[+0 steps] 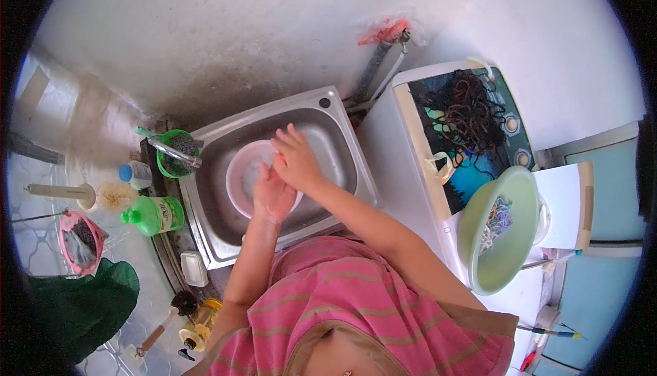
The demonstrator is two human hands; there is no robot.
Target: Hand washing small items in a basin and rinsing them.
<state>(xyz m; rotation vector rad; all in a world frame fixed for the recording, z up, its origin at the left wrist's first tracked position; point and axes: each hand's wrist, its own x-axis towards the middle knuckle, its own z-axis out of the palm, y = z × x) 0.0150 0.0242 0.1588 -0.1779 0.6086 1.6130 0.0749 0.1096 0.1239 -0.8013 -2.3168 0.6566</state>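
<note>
Both hands are together over a pale pink basin (236, 183) that stands in a stainless steel sink (333, 150). Cloudy, whitish water seems to lie in the basin. My left hand (273, 191) is turned palm up, wet, its thumb raised and its other fingers partly hidden. Across its palm and fingers rests my right hand (296, 159), back upward, fingers spread towards the wall. Nothing shows in either hand. A chrome faucet (174, 151) reaches over the sink's left rim.
At left are a green container of grey scrubbers (177, 168), a white blue-capped bottle (137, 175), a green detergent bottle (159, 215) and a soap dish (194, 268). On the right, a washing machine (405, 170) bears dark tangled cords (464, 109) and a tilted pale green basin (472, 237).
</note>
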